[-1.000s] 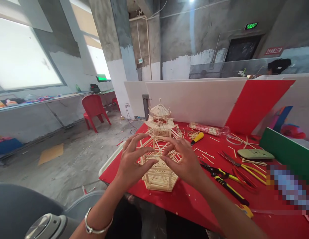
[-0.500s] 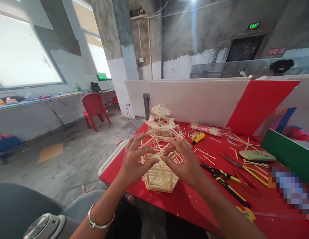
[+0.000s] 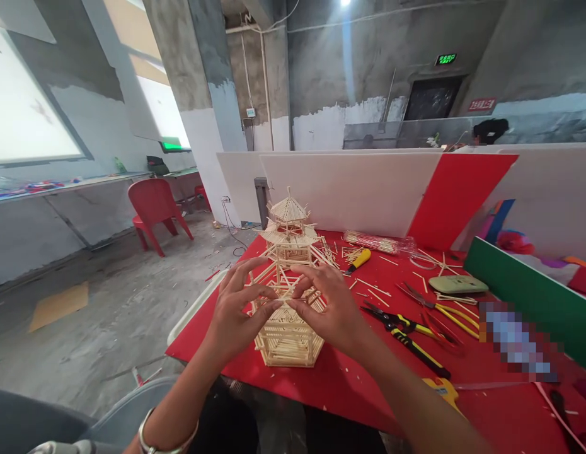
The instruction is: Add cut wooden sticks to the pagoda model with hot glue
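Note:
A model pagoda of thin wooden sticks stands on the red table (image 3: pixel 359 403). Its hexagonal, railed lower part (image 3: pixel 290 353) is closest to me, and the tiered roof section (image 3: pixel 289 217) rises behind. Above the lower part, my left hand (image 3: pixel 239 315) pinches thumb against forefinger. My right hand (image 3: pixel 331 309) pinches too, its fingertips facing the left ones almost within touch. A short, thin wooden stick (image 3: pixel 284 299) appears to span the two pinches, mostly covered by fingers. The hands partly hide the model's middle.
To the right lie black-and-yellow pliers (image 3: pixel 401 325), yellow-handled pliers (image 3: pixel 447 309), a yellow utility knife (image 3: pixel 359 260) and a green case (image 3: pixel 458 284). A bag of sticks (image 3: pixel 378 242) and loose sticks lie farther back. White panels (image 3: pixel 344 189) border the table's far side.
The view has turned slightly right, so everything sits farther left. My two hands stay over the model, fingertips a little closer together.

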Demonstrator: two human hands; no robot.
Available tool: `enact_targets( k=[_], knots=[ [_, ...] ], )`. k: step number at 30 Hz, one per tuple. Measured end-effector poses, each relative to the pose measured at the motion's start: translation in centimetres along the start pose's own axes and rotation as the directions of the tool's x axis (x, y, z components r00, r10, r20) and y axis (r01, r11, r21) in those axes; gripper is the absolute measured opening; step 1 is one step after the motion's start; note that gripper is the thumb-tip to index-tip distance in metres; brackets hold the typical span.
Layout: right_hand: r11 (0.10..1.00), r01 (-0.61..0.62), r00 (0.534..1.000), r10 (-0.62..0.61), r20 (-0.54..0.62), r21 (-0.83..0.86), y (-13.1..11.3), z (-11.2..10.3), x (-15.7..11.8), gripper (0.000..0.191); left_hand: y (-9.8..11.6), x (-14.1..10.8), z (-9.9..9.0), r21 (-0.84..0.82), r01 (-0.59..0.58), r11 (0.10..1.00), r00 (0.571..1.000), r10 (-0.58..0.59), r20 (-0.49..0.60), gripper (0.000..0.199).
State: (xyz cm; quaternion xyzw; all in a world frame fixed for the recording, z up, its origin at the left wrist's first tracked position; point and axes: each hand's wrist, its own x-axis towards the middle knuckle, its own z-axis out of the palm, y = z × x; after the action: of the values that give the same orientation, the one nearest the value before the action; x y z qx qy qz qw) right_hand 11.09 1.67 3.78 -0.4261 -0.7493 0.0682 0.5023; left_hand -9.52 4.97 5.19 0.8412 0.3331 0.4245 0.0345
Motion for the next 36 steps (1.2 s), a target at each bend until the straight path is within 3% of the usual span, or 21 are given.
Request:
enact_targets(
  k=[36],
  knots=[
    [1.000, 0.009, 1.000, -0.008, 0.027, -0.017, 0.16, 0.15, -0.15, 0.049, 0.29, -0.27, -0.11, 0.020, 0.031, 0.999, 0.999, -0.031, 0.013, 0.007]
  ],
)
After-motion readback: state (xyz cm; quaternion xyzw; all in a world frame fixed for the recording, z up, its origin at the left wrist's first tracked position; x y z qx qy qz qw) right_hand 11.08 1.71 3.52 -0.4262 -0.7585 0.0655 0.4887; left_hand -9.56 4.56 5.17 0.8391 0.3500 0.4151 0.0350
